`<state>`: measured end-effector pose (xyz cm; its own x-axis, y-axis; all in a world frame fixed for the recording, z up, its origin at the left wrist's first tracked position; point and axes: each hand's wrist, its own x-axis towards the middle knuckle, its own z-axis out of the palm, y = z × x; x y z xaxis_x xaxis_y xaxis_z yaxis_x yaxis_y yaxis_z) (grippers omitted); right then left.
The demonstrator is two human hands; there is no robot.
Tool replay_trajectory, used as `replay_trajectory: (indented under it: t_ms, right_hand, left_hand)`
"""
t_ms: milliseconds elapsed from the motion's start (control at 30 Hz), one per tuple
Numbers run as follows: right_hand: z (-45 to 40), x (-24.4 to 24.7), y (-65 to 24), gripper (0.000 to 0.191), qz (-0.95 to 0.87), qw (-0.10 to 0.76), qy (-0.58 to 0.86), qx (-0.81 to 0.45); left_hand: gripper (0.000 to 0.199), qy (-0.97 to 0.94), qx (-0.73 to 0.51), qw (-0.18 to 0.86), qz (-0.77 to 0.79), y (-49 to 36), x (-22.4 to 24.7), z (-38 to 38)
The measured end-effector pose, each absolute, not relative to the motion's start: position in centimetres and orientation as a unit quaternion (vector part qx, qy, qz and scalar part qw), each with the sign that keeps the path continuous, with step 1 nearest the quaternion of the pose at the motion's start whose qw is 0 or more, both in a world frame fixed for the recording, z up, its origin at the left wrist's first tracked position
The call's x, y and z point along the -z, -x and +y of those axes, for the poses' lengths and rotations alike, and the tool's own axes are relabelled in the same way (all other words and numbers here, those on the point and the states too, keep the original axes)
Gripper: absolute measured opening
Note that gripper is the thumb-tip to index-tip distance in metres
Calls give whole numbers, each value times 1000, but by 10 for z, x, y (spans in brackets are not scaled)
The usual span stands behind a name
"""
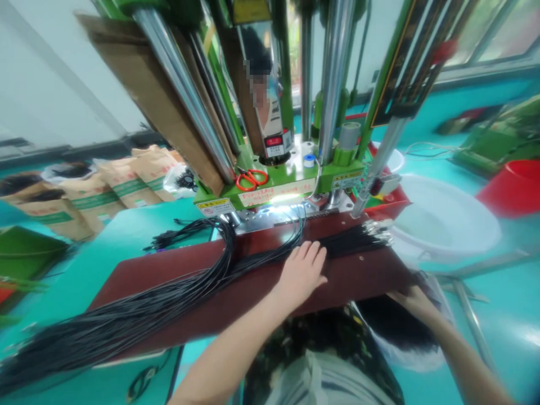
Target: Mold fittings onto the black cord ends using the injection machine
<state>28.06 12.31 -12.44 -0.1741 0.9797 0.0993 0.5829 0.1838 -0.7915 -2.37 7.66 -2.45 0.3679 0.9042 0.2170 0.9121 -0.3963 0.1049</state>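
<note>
My left hand (306, 264) lies palm down on the brown board (261, 292), its fingers spread beside and partly over a bundle of black cables (139, 306). The cables run across the board from the lower left. On the right part of the board is a bundle of cable ends (375, 232) with bright metal-looking tips. Below the board's right edge, my right hand (415, 304) is over a white bag (415, 360) with a dark mass inside. Its fingers are blurred and partly hidden, so I cannot make out whether they hold anything.
A green press machine (291, 183) with steel columns stands behind the board. Red-handled scissors (252, 180) rest on its base. Paper sacks (93, 197) stand at the left. A white tub (447, 216) and a red bucket (512, 188) are at the right.
</note>
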Motion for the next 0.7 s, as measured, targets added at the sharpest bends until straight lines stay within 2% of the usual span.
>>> replay_trajectory:
  t_ms: [67, 167, 233, 333, 500, 600, 700]
  right_hand:
    - [121, 121, -286, 39, -707, 307, 551, -320]
    - [117, 119, -298, 58, -705, 320, 549, -315]
    - [115, 118, -305, 62, -693, 326, 549, -335]
    - [115, 118, -311, 58, -678, 338, 551, -349]
    - [118, 111, -312, 53, -680, 366, 558, -303]
    - [119, 102, -308, 50, -707, 371, 558, -226]
    - [117, 82, -296, 46, -729, 374, 560, -120]
  left_hand:
    - [55, 826, 81, 55, -555, 16, 28, 105]
    - [35, 839, 5, 62, -540, 10, 25, 127]
    - [24, 854, -34, 59, -515, 7, 23, 133]
    - [26, 861, -47, 57, -504, 2, 23, 136]
    - [22, 842, 4, 86, -532, 5, 19, 136]
    - [16, 819, 73, 99, -561, 12, 13, 131]
    - [13, 799, 187, 33, -570, 21, 7, 126]
